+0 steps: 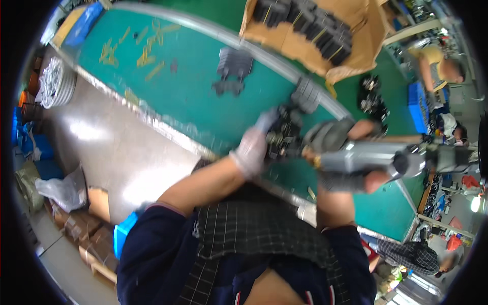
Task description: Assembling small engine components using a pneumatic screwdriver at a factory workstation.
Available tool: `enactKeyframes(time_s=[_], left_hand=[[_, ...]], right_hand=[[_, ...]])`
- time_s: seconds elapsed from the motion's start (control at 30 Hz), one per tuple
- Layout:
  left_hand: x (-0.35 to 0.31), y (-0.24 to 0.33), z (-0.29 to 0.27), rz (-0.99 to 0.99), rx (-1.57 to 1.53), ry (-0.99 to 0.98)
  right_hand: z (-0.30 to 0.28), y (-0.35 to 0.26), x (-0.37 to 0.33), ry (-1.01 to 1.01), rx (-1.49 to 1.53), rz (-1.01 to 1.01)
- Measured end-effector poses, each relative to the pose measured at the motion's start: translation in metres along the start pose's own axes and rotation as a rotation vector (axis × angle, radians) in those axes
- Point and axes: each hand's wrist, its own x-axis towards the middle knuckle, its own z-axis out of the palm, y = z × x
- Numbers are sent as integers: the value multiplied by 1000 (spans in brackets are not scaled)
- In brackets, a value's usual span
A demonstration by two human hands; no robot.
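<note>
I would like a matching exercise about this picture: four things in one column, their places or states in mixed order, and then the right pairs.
Things:
1. right hand
2. yellow strips
3. left hand
4. cardboard box

Places or states:
A. open, with dark grey parts inside
B. at the black assembly
C. around the grey tool
D. scattered on the green table

Right pairs: 1-C, 2-D, 3-B, 4-A
</note>
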Motion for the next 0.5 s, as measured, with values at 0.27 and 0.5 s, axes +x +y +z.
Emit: enactKeyframes(time_s=[0.27,0.5], left_hand=[[2,-10,-5,-47,-126,-47],[6,-7,2,-74,-87,-68]], right_hand=[[-3,16,-15,2,222,4],[1,7,-13,88,160,11]])
